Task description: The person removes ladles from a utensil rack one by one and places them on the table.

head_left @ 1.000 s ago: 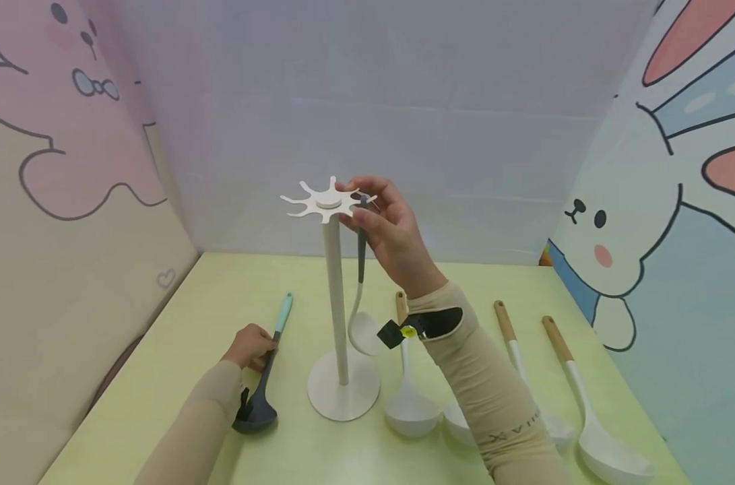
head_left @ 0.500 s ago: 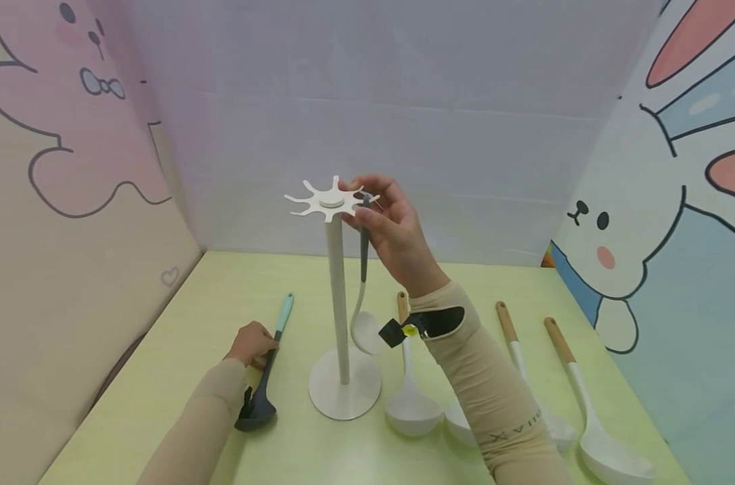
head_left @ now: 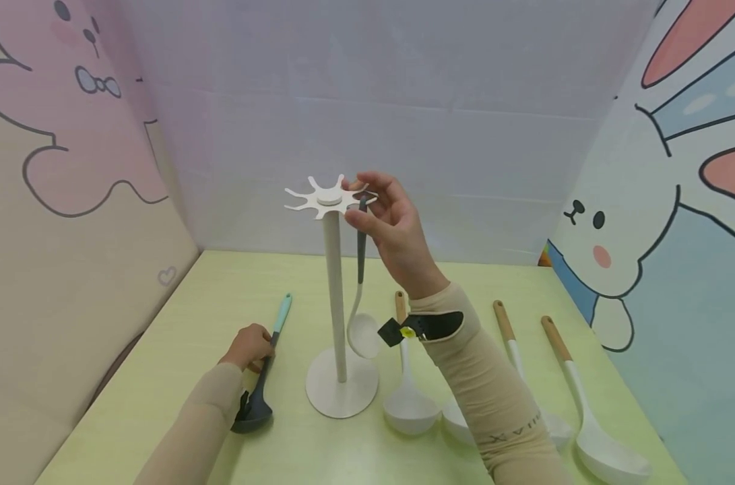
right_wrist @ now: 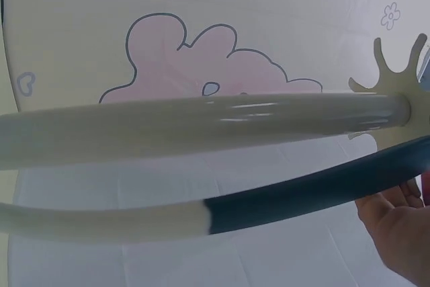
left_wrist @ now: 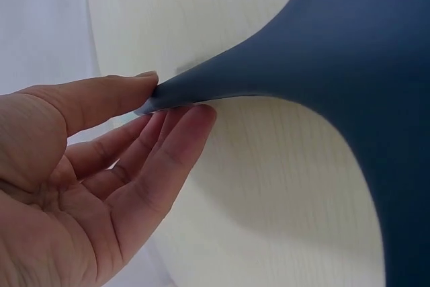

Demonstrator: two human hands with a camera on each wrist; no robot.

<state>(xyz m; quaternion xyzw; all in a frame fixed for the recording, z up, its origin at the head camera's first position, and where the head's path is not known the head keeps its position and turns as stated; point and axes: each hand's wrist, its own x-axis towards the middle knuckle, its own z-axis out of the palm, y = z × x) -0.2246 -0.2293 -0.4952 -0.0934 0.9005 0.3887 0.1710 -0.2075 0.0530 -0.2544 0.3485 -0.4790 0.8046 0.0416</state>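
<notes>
A white utensil rack (head_left: 333, 289) stands upright, with a ring of curved hook arms on top. At its right side hangs a ladle (head_left: 360, 259) with a grey handle and white bowl. My right hand (head_left: 397, 232) is up at the hooks, its thumb and fingers curved round the top of that ladle's handle and right at the hook arms. In the right wrist view the dark handle crosses in front of the hand. My left hand (head_left: 248, 347) pinches a dark ladle (left_wrist: 242, 72) with a mint-green handle end, low over the table, left of the rack; its bowl points toward me.
To the right of the rack lie a white ladle (head_left: 409, 407) with a wooden handle and several similar white utensils, partly behind my right sleeve. A white turner (head_left: 612, 451) lies farthest right. Cloth walls with cartoon prints enclose the table (head_left: 240, 276).
The ring of hooks has turned slightly, its rear arms shifting right. My right thumb has slid left past the hanging ladle's handle. The left hand stays on the dark ladle.
</notes>
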